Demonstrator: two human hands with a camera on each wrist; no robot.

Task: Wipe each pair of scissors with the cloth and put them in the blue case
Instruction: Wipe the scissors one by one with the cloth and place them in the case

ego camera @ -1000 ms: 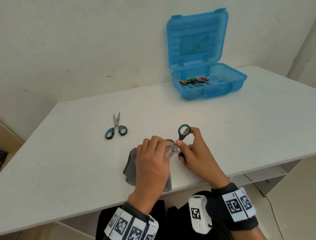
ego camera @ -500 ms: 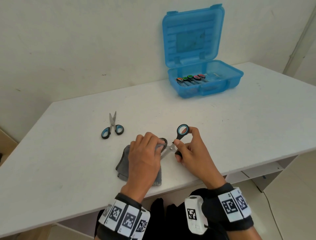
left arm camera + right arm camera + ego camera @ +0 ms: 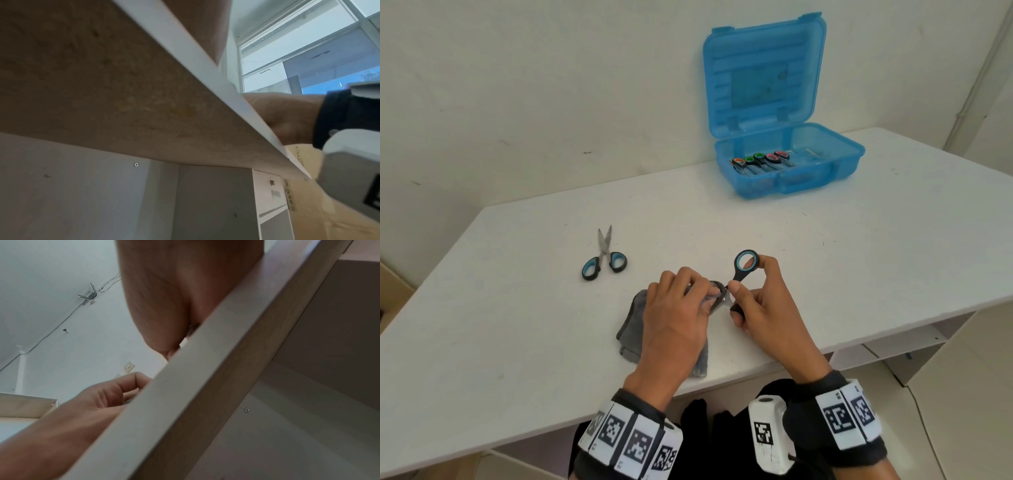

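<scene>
While the right hand (image 3: pixel 763 308) pinches the scissors (image 3: pixel 739 274) by their handle loops, the left hand (image 3: pixel 674 318) clamps the soft grey cloth (image 3: pixel 630 329) round the blades, well in front of the blue case (image 3: pixel 787 171). Light, rigid, sharp-edged: the loops look like the safest hold.

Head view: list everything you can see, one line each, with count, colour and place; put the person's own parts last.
table: one, white, fills the foreground.
blue case: one, translucent blue, lid up, far right of the table by the wall.
scissors in the case: several, orange, green and pink handle rings; exact count unclear.
loose scissors: one pair, black and light blue handles, lying left of centre, untouched.
held scissors: one pair, black and light blue, blades in the cloth.
cloth: one, grey, near edge.
left hand: grips the cloth round the blades.
right hand: pinches the held scissors' handle.
</scene>
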